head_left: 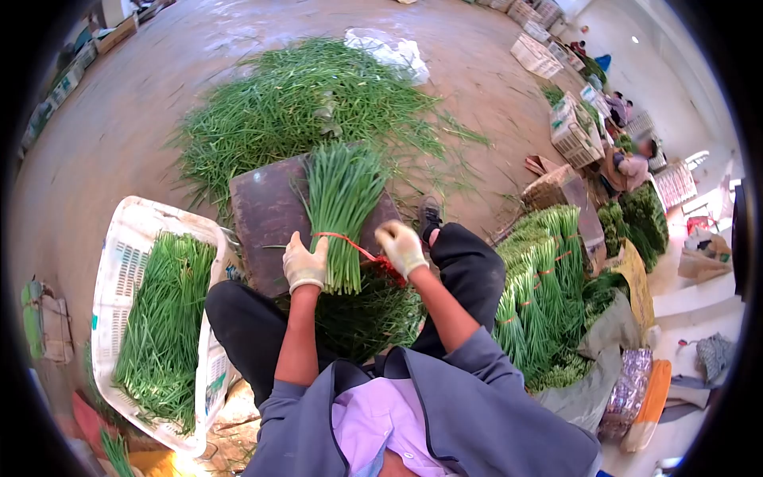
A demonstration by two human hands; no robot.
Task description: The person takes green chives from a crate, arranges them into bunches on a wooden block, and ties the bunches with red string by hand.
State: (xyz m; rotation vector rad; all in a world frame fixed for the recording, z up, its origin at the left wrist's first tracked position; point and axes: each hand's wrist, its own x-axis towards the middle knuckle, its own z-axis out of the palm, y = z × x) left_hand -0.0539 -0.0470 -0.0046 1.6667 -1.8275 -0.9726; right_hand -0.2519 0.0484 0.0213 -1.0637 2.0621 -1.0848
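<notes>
A bunch of long green stalks (343, 187) lies on a dark wooden board (270, 211), its cut ends toward me. A red tie (342, 237) passes over the bunch near those ends and stretches to the right. My left hand (305, 262), in a pale glove, rests against the left side of the bunch with thumb and fingers apart. My right hand (401, 247), also gloved, is right of the bunch, its fingers bent together at the tie. Red strands (387, 269) hang beside it; what its fingertips pinch is too small to make out.
A white crate (107, 318) of green stalks stands at left. Loose stalks (294, 103) are heaped on the floor beyond the board. Tied bunches (540, 278) are stacked at right. Another person (632, 168) sits farther right, among crates.
</notes>
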